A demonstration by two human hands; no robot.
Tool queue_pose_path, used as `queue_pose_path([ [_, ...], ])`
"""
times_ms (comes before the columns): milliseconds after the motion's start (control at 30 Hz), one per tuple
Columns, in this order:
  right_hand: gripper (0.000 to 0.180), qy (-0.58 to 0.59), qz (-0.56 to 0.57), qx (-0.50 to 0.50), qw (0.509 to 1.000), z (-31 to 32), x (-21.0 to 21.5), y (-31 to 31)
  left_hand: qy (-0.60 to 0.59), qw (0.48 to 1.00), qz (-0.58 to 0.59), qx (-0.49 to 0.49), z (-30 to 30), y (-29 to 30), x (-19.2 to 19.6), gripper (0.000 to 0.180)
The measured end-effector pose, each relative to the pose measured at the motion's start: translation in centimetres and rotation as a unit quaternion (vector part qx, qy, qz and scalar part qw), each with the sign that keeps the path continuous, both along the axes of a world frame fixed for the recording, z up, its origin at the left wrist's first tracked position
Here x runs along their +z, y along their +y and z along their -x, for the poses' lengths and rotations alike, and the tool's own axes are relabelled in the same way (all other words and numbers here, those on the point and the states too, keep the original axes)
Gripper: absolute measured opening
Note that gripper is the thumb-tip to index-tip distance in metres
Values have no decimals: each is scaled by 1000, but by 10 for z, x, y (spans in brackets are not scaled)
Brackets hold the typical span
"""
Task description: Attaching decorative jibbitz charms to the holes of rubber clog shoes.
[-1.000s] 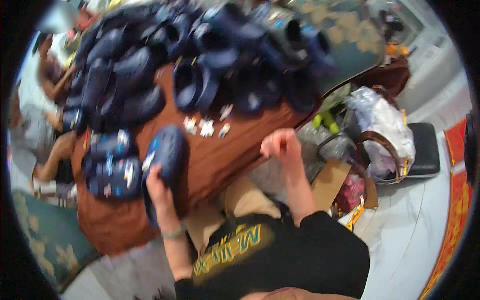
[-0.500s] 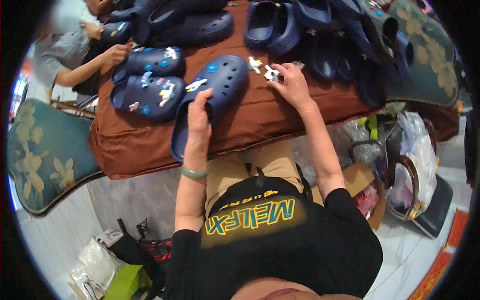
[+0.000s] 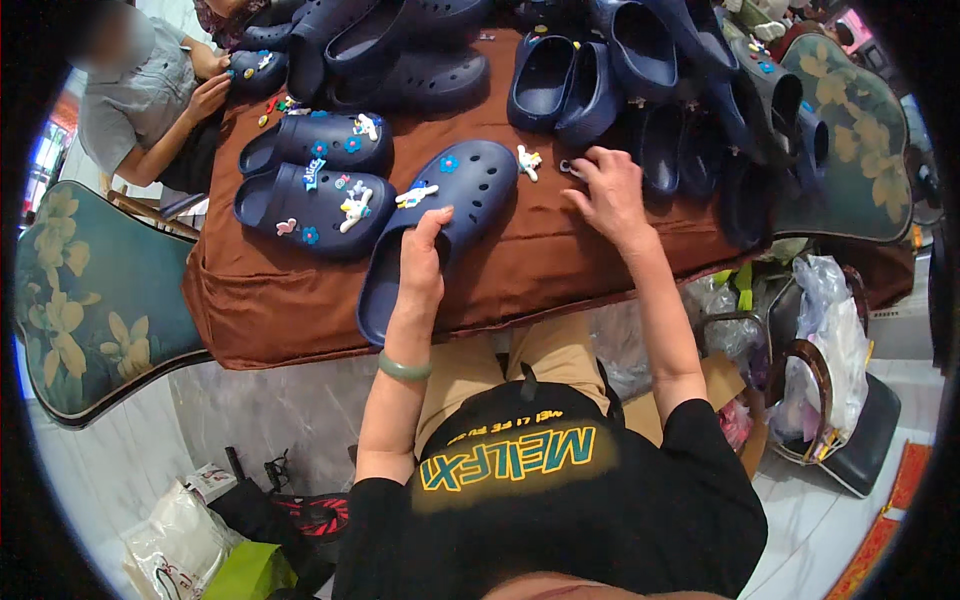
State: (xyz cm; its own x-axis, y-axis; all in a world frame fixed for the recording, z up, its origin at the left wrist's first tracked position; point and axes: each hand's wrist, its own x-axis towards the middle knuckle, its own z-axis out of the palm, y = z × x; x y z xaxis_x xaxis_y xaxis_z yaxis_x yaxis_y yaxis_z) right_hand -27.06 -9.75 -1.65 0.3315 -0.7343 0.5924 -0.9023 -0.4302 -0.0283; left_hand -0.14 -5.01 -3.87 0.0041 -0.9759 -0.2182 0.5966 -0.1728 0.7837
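My left hand (image 3: 424,265) grips a navy clog (image 3: 462,185) by its side, thumb over the opening's edge. The clog carries a blue flower charm (image 3: 449,163) and a white figure charm (image 3: 416,195); several of its holes are bare. On the brown cloth to its right, my right hand (image 3: 608,195) has curled fingers at a small shoe charm (image 3: 567,166), mostly hidden by the fingertips. Between that hand and the clog lies another white figure charm (image 3: 528,163). Left of the held clog, two navy clogs (image 3: 335,205) are decorated with flower and figure charms.
More navy clogs (image 3: 410,75) stand at the back, with others (image 3: 640,50) crowded at the right. At the far left, another person (image 3: 150,100) handles a clog (image 3: 256,72) near loose colourful charms (image 3: 275,108). Floral-backed chairs (image 3: 75,300) flank the brown-covered table (image 3: 270,320).
The view has shifted, moving the table lower and rightward in it. My right fingers now cover most of the white charm they were touching. My left hand still holds the clog.
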Motion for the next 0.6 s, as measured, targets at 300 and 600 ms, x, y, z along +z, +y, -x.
queue_pose_path([
  [300,25,-17,-159,84,984,-23,-37,-60,31,999,5,-12,4,-3,5,25],
  [600,21,-159,-228,32,960,-22,-41,-43,20,1000,21,-3,3,1,8,24],
])
